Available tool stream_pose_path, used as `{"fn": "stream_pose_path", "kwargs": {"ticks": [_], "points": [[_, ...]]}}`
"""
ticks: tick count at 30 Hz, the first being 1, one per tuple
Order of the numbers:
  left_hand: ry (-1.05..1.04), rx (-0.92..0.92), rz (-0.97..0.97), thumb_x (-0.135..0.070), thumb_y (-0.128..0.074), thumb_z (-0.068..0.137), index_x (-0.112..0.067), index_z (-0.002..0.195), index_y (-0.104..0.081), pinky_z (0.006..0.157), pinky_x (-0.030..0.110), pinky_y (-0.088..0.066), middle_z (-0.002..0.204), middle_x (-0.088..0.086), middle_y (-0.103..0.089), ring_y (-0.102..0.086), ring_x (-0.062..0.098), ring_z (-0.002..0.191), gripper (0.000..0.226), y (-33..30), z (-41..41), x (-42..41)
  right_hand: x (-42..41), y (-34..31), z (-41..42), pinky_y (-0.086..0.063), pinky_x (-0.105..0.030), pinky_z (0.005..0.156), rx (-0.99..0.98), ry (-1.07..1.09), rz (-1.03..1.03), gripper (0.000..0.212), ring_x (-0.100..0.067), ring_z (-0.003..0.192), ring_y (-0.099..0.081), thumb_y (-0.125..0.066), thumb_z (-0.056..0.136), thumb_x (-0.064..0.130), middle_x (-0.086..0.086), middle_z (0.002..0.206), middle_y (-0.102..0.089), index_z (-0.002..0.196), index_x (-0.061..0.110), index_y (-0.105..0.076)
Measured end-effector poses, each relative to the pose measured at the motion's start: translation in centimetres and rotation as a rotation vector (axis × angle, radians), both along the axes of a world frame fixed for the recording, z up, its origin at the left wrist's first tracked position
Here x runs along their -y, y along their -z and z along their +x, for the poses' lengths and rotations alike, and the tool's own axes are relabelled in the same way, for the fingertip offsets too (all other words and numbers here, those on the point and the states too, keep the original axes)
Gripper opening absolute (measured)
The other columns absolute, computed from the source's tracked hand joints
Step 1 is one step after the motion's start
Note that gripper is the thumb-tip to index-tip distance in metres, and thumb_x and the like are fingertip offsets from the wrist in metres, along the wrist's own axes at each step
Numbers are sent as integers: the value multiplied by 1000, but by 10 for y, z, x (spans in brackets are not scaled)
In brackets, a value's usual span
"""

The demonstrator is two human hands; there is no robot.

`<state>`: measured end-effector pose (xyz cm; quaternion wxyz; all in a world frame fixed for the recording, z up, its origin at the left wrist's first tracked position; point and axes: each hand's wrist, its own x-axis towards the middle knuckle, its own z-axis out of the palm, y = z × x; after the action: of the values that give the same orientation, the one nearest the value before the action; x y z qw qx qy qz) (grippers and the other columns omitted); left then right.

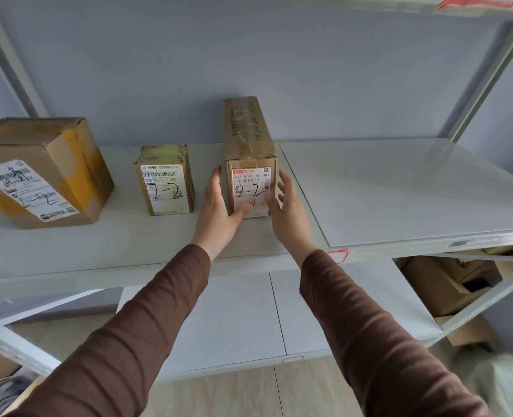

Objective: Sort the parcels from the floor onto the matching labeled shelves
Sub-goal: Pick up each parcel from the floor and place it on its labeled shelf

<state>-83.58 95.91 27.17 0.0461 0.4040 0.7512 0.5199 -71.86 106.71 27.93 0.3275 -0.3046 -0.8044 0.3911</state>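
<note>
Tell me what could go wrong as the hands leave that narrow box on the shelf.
The long box stands narrow end forward; a brush from the left hand or right hand might skew it. The small parcel sits close on its left, so a sideways nudge could bump it.

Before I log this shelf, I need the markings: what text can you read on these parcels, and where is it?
"2-2", handwritten: label of the large brown cardboard box with yellow tape.
"2-2", handwritten: label of the small taped cardboard box.
"542 M002-00 384" and "2-2": label of the long narrow cardboard box between both hands.
Fine print, barcodes, side lettering and the red-edged shelf tags: unreadable.
</note>
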Motion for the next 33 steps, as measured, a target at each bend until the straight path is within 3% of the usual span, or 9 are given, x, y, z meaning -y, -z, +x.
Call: {"fn": "stream_pose_path", "kwargs": {"ticks": [2,5,8,12,16,21,33], "points": [[-36,-59,3,-33,-75,93,-23,163,-5,124,30,-18,171,3,-10,-11,15,156,100,0,9,7,4,-2,11,-39,-40,113,32,44,44,63,-26,144,-42,-52,106,35,-4,160,-42,160,22,-24],[-57,-229,-4,-33,-76,91,-25,163,-3,128,40,-6,172,5,4,5,20,159,103,-1,22,21,12,-3,37,-34,-40,115,101,134,190,68,-27,146,-32,-58,103,37,-4,160,-40,160,18,-27],[-2,-469,0,-32,-75,91,-14,163,-14,129,43,-6,172,12,-3,0,29,159,97,-3,39,28,21,-2,73,-30,-45,121,143,220,265,67,-29,150,-25,-56,103,41,-8,163,-36,160,18,-28],[180,-674,-69,-36,-68,95,-11,163,-17,128,47,-10,172,10,-4,2,29,159,89,1,80,17,37,6,136,-23,-48,124,276,385,368,68,-29,156,-14,-51,103,48,-7,169,-24,161,23,-27],[339,-755,-252,-48,-54,100,-15,164,-7,128,46,-1,172,10,5,9,31,158,87,11,136,-10,54,17,210,-14,-54,126,450,568,365,71,-29,159,-4,-48,101,55,-3,172,-11,162,28,-23],[564,-826,-343,-55,-44,103,-17,163,8,124,43,11,170,8,21,21,29,156,88,19,237,-37,81,25,318,-9,-58,126,572,807,283,75,-29,159,2,-49,100,57,-3,173,-4,163,30,-18],[1055,-969,-255,-59,-39,102,-23,163,12,126,47,11,170,5,22,24,26,155,87,23,565,9,225,37,610,-8,-63,124,672,1308,66,78,-28,159,5,-55,98,56,-2,173,-2,162,31,-18]]}}
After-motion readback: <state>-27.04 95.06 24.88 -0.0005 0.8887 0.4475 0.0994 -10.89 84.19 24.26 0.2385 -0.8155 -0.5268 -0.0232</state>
